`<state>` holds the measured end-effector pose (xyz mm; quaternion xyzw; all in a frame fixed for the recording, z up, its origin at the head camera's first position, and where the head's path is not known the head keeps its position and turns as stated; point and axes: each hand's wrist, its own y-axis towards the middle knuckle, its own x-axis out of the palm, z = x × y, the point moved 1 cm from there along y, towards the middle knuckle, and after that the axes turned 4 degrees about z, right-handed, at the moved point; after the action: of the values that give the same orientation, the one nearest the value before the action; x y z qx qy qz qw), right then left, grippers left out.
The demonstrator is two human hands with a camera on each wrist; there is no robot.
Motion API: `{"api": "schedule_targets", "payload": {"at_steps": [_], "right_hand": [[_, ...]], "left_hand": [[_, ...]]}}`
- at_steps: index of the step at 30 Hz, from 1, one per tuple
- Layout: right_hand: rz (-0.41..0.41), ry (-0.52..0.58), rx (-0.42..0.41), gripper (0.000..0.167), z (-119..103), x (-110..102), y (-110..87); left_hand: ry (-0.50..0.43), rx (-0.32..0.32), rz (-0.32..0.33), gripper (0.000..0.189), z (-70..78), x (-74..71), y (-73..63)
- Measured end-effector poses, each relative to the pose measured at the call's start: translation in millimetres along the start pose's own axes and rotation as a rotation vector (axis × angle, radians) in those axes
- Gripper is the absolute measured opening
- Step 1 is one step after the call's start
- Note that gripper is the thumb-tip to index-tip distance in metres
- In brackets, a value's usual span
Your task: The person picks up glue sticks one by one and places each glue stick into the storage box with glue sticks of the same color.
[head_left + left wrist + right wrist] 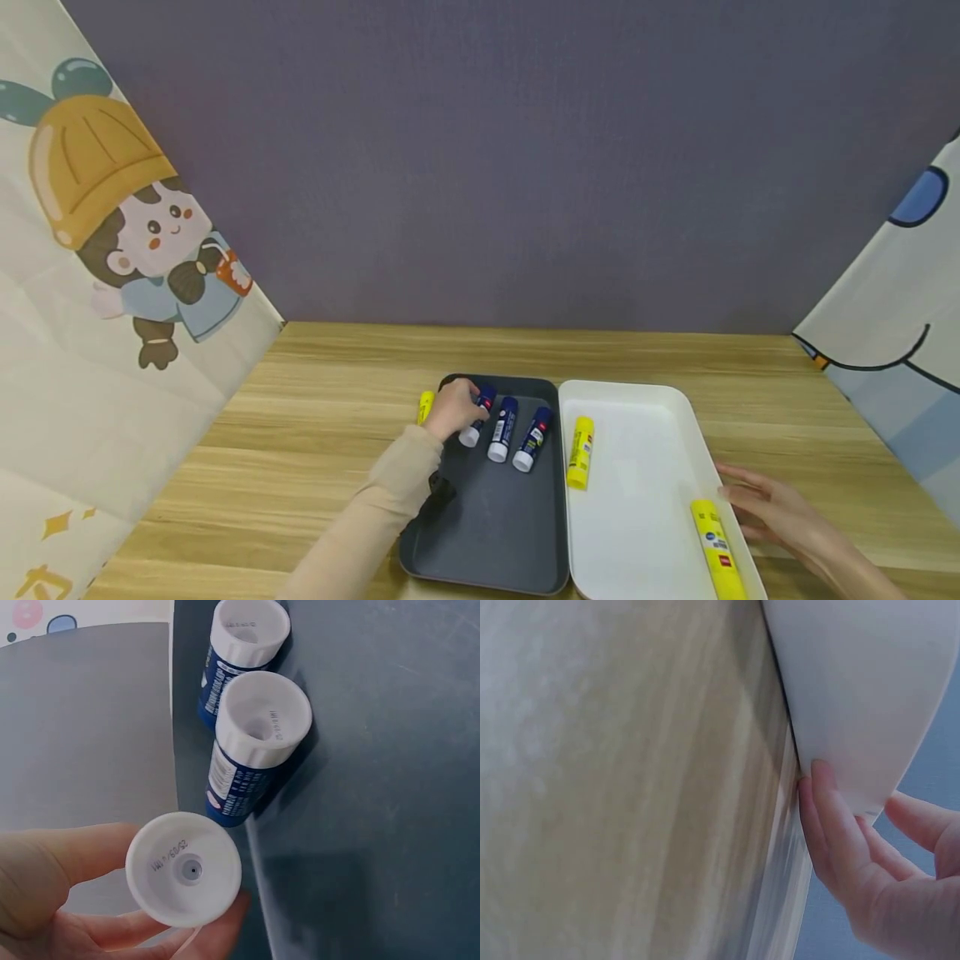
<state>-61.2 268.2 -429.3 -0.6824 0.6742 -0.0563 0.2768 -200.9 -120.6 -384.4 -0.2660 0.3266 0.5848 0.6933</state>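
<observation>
My left hand point(453, 410) pinches a blue glue stick point(472, 432) with a white base, at the far left of the dark grey tray point(495, 533). In the left wrist view, thumb and fingers lie on both sides of this glue stick's round white base point(184, 870). Two more blue glue sticks point(503, 429) point(532, 439) lie to its right in the same tray. My right hand point(780, 508) touches the right side of the white tray point(637, 533). Its fingers point(840, 825) rest fairly straight against the outer wall, the thumb by the rim.
Inside the white tray lie two yellow glue sticks point(581, 452) point(717, 550), one at the left wall, one at the right. Another yellow glue stick point(425, 406) is partly hidden beyond the left hand. Both trays stand side by side on a wooden table point(322, 433).
</observation>
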Motion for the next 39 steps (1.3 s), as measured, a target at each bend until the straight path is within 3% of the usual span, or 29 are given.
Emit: {"api": "schedule_targets", "payload": {"at_steps": [9, 24, 32, 39], "right_hand": [[0.044, 0.009, 0.019, 0.074, 12, 27, -27.5], [0.041, 0.019, 0.013, 0.074, 15, 26, -26.0], [0.032, -0.01, 0.016, 0.075, 8, 16, -15.6], [0.021, -0.036, 0.022, 0.075, 2, 6, -6.3]], "left_hand": [[-0.001, 0.002, -0.044, 0.036, -14.1, -2.4, -15.8], [0.008, -0.028, -0.048, 0.036, -18.7, 4.6, -13.1], [-0.031, -0.053, -0.04, 0.036, -13.3, 6.7, -7.7], [-0.057, -0.014, -0.028, 0.031, -6.2, 1.0, -3.7]]}}
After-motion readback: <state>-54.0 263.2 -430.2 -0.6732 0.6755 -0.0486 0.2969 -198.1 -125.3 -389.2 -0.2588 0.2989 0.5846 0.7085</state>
